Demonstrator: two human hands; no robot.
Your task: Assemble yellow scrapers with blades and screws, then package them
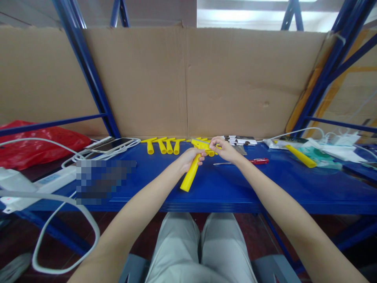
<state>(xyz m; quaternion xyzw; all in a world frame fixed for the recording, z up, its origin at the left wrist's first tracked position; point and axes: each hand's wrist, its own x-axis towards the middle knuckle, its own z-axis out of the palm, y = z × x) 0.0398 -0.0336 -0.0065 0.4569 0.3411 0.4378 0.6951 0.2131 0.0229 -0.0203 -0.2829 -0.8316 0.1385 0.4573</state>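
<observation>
A yellow T-shaped plastic scraper point(191, 173) is tilted over the front of the blue table, its tube handle pointing down toward me. My left hand point(191, 160) is closed around it just below the wide head. At the right end of that head, my right hand point(222, 149) has its fingers pinched together; whatever is between them is too small to make out. Behind my hands lie more yellow scrapers, partly hidden. Several similar yellow scrapers point(162, 146) stand in a row to the left. Under my right wrist lies a screwdriver with a red handle point(259, 161).
Black-and-white packets point(240, 140) lie at the cardboard back wall point(141, 78). On the right are a yellow tube point(301, 156) and plastic bags. A phone point(114, 145), white cables, a power strip point(55, 182) and a red bag point(44, 143) occupy the left. Blue posts flank the table point(229, 188).
</observation>
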